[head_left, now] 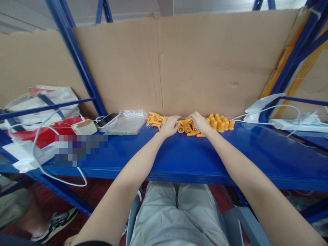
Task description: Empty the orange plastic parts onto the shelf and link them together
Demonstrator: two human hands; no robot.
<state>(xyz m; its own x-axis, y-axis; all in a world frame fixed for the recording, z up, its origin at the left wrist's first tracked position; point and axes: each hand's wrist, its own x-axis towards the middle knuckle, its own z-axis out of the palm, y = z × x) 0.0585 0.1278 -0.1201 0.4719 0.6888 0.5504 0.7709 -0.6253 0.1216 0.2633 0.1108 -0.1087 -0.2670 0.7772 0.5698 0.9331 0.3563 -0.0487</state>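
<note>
The left hand [170,126] and right hand [201,122] reach over the blue table [184,153], on either side of some loose orange pieces [188,129] lying near the cardboard panel [205,61]; whether the fingers of either pinch anything, I cannot tell. Beyond the left hand lies an orange heap [154,119] with metal chains, while upright orange cups [221,123] stand clustered just beside the right hand
</note>
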